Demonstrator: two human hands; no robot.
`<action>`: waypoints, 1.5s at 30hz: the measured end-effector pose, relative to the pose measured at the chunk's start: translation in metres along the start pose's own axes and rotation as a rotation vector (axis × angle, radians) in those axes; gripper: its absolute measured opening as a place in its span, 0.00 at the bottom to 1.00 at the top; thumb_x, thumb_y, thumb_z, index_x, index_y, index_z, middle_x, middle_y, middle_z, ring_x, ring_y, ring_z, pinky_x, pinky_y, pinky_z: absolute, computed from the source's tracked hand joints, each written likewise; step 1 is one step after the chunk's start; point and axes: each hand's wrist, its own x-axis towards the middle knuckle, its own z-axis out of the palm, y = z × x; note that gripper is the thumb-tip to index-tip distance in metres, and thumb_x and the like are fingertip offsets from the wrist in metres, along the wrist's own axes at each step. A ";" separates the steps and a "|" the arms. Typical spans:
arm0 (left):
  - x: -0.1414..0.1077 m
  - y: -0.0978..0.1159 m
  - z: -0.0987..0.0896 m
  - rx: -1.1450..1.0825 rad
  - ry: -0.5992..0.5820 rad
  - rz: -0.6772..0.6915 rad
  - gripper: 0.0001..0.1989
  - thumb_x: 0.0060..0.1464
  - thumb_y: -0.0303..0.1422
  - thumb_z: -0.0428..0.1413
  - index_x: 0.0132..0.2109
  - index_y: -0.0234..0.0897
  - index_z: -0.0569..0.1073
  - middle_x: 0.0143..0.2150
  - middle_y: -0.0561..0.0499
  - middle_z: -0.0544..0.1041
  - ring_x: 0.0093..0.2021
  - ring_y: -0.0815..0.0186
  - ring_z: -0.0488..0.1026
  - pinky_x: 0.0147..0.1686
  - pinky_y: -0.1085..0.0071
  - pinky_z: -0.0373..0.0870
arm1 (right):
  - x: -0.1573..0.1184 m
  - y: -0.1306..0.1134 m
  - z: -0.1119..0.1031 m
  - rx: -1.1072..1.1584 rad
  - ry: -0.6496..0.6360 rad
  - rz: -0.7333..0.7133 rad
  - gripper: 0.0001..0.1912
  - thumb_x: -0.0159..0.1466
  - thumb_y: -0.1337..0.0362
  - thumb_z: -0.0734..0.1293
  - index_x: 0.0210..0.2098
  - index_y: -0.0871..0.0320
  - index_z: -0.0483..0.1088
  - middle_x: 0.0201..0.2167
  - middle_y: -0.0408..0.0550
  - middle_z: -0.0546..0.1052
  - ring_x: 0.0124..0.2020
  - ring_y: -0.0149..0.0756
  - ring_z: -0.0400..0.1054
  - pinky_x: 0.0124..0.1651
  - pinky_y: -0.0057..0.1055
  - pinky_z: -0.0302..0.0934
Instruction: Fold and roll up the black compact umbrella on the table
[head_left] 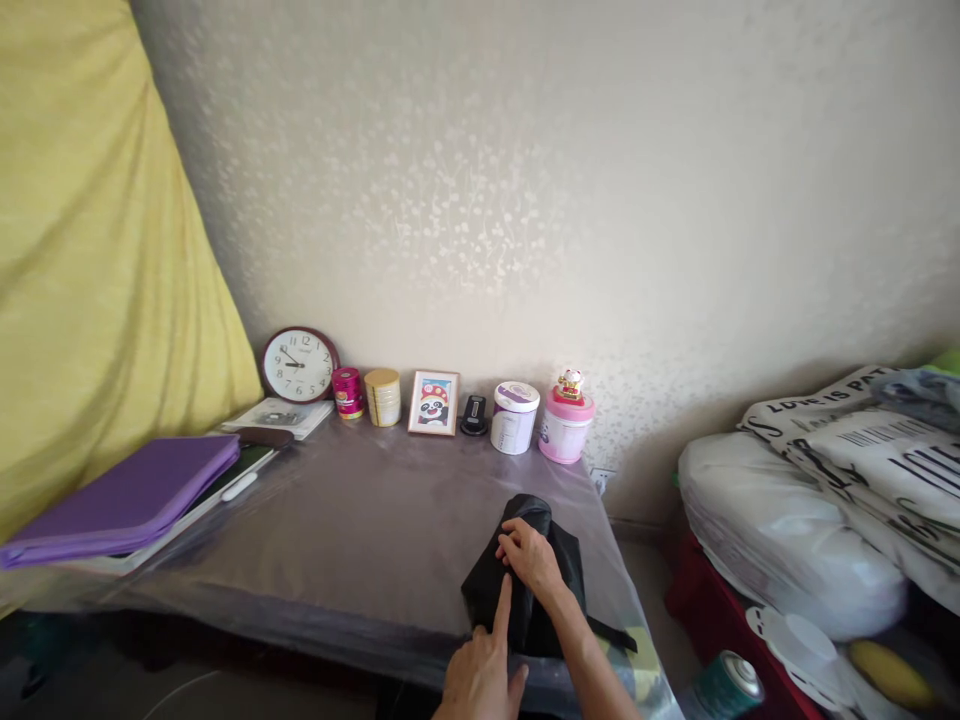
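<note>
A black fabric bag [566, 560], soft and crumpled, lies near the front right corner of the table; a dark strap [613, 634] trails from its right side. My right hand [529, 555] is on top of the bag, fingers curled in and closed at its surface; a small part pinched there would be hidden. Below it, my left hand [480, 665] reaches up from the front edge. Its index finger is stretched out against the bag's front and its thumb is apart, with nothing seen in its grasp.
A plastic-covered table [375, 520] stands against the wall. Along its back are a clock [300, 365], tins, a framed panda picture [433, 403] and two lidded tubs. A purple folder [135, 495] lies left. Right of the table are a spray can [727, 685] and piled bedding [787, 530].
</note>
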 end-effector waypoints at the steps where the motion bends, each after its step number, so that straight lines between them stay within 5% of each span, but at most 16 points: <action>1: 0.003 0.000 0.002 -0.001 -0.011 -0.008 0.40 0.51 0.33 0.49 0.62 0.40 0.30 0.41 0.43 0.73 0.40 0.57 0.72 0.38 0.65 0.64 | -0.002 0.000 0.000 -0.004 0.000 -0.008 0.10 0.57 0.67 0.57 0.37 0.57 0.66 0.23 0.40 0.76 0.24 0.28 0.69 0.29 0.24 0.57; 4: 0.012 -0.001 0.009 -0.024 -0.004 -0.024 0.39 0.52 0.30 0.47 0.62 0.38 0.30 0.40 0.44 0.75 0.40 0.59 0.72 0.38 0.67 0.64 | -0.013 0.001 0.001 -0.022 0.063 -0.083 0.11 0.58 0.67 0.56 0.37 0.55 0.67 0.25 0.40 0.76 0.28 0.30 0.70 0.32 0.25 0.59; 9: 0.014 -0.003 0.015 -0.033 0.028 -0.014 0.36 0.52 0.28 0.45 0.63 0.35 0.33 0.41 0.42 0.75 0.40 0.59 0.72 0.39 0.67 0.64 | -0.044 0.016 0.005 -0.095 0.231 -0.427 0.12 0.62 0.66 0.55 0.37 0.53 0.69 0.41 0.47 0.74 0.44 0.36 0.66 0.49 0.36 0.59; 12: 0.012 -0.001 0.012 -0.035 -0.005 -0.029 0.36 0.53 0.28 0.44 0.63 0.35 0.31 0.41 0.42 0.75 0.39 0.60 0.72 0.38 0.68 0.64 | -0.046 0.034 0.006 -0.180 0.288 -0.464 0.13 0.62 0.65 0.56 0.43 0.55 0.68 0.48 0.50 0.70 0.53 0.40 0.59 0.54 0.42 0.54; 24: 0.018 0.001 0.009 -0.050 -0.081 -0.142 0.36 0.54 0.31 0.43 0.62 0.32 0.28 0.41 0.41 0.75 0.40 0.57 0.72 0.38 0.66 0.64 | 0.041 0.080 -0.005 -0.203 0.295 -0.380 0.18 0.63 0.62 0.52 0.47 0.56 0.66 0.52 0.51 0.67 0.56 0.40 0.55 0.56 0.44 0.50; 29: 0.016 0.002 0.006 -0.093 -0.078 -0.145 0.36 0.54 0.31 0.43 0.62 0.28 0.30 0.42 0.39 0.74 0.42 0.56 0.71 0.40 0.64 0.64 | 0.066 0.078 -0.012 -0.105 0.173 -0.209 0.16 0.62 0.62 0.53 0.41 0.54 0.70 0.44 0.46 0.73 0.47 0.34 0.65 0.54 0.33 0.53; 33: 0.014 0.002 0.004 -0.114 -0.075 -0.148 0.35 0.54 0.31 0.43 0.62 0.26 0.32 0.42 0.39 0.74 0.43 0.56 0.71 0.41 0.63 0.64 | 0.068 0.080 -0.023 -0.101 0.257 -0.041 0.16 0.61 0.61 0.53 0.38 0.56 0.70 0.40 0.49 0.75 0.46 0.37 0.66 0.52 0.33 0.54; 40: 0.010 -0.004 0.012 -0.103 0.032 -0.098 0.33 0.56 0.34 0.42 0.63 0.27 0.37 0.42 0.39 0.73 0.42 0.59 0.71 0.41 0.68 0.63 | 0.005 0.110 -0.053 -0.011 0.438 0.268 0.20 0.58 0.55 0.53 0.38 0.59 0.69 0.38 0.52 0.75 0.41 0.40 0.69 0.43 0.33 0.61; 45: 0.011 -0.009 0.014 -0.156 0.033 -0.097 0.33 0.57 0.36 0.42 0.63 0.28 0.37 0.43 0.41 0.73 0.43 0.61 0.71 0.40 0.70 0.63 | -0.041 0.123 -0.053 0.302 0.356 0.388 0.19 0.55 0.52 0.57 0.37 0.58 0.68 0.37 0.51 0.74 0.40 0.38 0.69 0.33 0.27 0.64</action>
